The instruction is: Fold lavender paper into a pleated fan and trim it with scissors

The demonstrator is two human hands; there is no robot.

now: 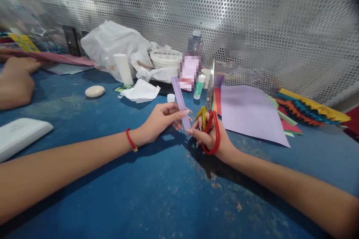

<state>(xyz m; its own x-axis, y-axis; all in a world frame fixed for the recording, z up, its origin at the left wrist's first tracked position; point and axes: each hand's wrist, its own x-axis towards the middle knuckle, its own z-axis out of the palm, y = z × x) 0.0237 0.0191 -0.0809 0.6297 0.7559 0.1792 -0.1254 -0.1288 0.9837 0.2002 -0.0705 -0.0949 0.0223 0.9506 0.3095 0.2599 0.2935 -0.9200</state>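
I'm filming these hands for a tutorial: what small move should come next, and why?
Probably open the red-handled steel scissors slightly: they stand closed in the right hand, blades upright, just beside the narrow lilac paper strip pinched in the left hand.

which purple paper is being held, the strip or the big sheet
The narrow lilac paper strip pinched in the left hand; the large lilac sheet lies flat on the blue table, untouched.
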